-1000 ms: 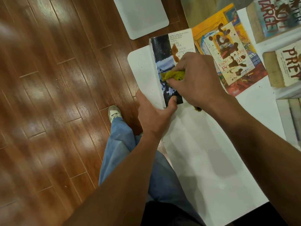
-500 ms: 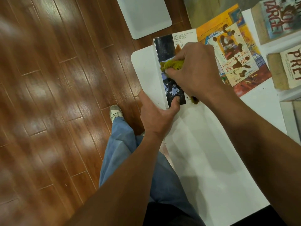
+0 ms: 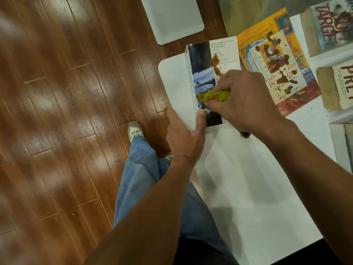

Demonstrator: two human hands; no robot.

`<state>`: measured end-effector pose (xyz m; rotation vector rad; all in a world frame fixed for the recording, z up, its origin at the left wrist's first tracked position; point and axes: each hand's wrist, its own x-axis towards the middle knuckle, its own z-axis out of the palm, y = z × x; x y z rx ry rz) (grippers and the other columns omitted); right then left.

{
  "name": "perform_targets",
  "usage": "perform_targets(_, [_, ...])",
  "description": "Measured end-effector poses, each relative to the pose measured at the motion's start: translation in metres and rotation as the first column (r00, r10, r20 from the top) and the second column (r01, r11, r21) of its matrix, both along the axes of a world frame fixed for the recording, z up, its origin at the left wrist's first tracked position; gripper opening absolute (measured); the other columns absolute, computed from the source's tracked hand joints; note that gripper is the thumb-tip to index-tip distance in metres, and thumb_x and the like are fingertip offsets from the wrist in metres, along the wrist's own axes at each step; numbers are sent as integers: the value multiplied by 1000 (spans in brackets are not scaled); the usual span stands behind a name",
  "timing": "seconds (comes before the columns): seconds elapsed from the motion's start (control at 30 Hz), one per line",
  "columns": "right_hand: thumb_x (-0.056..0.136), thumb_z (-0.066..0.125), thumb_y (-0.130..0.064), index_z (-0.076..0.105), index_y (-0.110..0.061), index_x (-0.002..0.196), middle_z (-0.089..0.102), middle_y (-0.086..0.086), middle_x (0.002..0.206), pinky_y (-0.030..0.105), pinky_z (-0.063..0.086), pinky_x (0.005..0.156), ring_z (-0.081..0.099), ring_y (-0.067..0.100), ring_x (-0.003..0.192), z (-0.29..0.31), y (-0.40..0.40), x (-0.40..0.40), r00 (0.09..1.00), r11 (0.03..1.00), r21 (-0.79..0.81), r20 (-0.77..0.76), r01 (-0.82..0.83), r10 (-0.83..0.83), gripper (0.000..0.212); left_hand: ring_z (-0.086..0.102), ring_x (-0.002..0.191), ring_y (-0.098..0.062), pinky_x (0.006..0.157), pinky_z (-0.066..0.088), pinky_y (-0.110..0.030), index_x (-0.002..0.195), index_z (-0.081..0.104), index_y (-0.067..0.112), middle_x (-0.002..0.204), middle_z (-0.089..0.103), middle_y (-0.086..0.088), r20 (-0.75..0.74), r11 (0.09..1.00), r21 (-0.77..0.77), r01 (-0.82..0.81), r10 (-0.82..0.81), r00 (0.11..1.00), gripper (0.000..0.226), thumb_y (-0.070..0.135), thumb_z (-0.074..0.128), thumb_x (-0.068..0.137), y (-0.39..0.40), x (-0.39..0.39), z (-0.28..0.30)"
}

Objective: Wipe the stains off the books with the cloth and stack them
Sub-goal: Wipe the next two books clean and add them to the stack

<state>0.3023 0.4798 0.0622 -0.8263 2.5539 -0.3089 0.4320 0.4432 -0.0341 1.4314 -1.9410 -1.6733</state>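
A paperback [image 3: 206, 67] with a dark and white cover lies at the near-left corner of the white table [image 3: 248, 188]. A brown stain [image 3: 216, 66] runs down its white part. My right hand [image 3: 246, 100] presses a yellow-green cloth [image 3: 214, 96] onto the lower half of the cover. My left hand [image 3: 184, 134] steadies the book's near corner, thumb on the cover. To the right lies a large yellow and red book [image 3: 275, 64] with several brown stains on it.
Two thick paperbacks, one titled TARGET [image 3: 328, 25] and one titled PREY [image 3: 336, 87], lie on white ledges at the right. A white stool top [image 3: 172, 16] stands beyond the table. Brown wooden floor [image 3: 66, 111] lies to the left, with my jeans leg and shoe [image 3: 135, 131] below.
My right hand has drawn the cloth back down the cover toward me, uncovering the brown stain near the top. My left hand has kept its hold on the near corner.
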Motion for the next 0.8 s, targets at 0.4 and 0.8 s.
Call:
perform_targets(0.4, [89,73,-38,75,-17,113,69,3,113,-11,23,65,40,1,90,-3,-12,10,986,979,-126,-24,161,-165,32,54,86,15,73,35,6,140,40,15,114,54,20,59,997,-70,-20,24,998,74,67,48,87,1,-1,-2])
perform_targets(0.8, [87,73,-44,76,-19,111,70,0,110,13,32,62,48,6,89,-5,2,22,974,974,-46,-26,224,-225,34,55,91,20,75,40,0,140,38,21,108,54,27,30,998,-34,-43,44,999,78,72,46,82,1,-1,-2])
